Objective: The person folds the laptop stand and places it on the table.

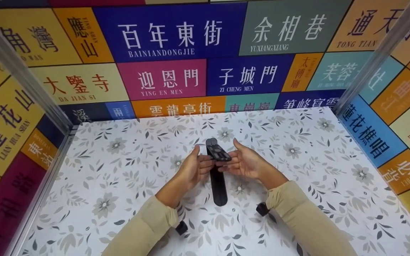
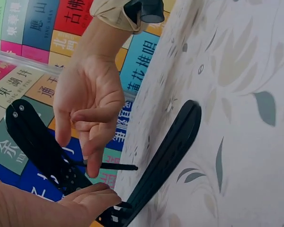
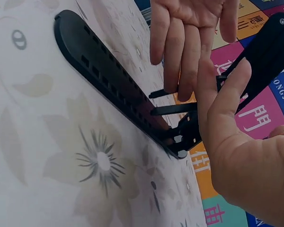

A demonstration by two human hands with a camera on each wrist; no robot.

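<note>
A black hinged folding stand stands on the patterned tabletop. Its long slotted base bar lies along the surface, while the upper arm is raised at an angle from the hinge at the far end. Thin prop legs stick out between the two bars. My left hand is at the left of the raised arm, thumb up and fingers extended to it. From the right, my right hand reaches in with its thumb up, its loosely bent fingertips at the raised arm and props.
The tabletop is white with grey flowers and leaves. Colourful panels with large characters wall in the back and both sides, with metal posts at the corners. Small black devices sit at the sleeve cuffs.
</note>
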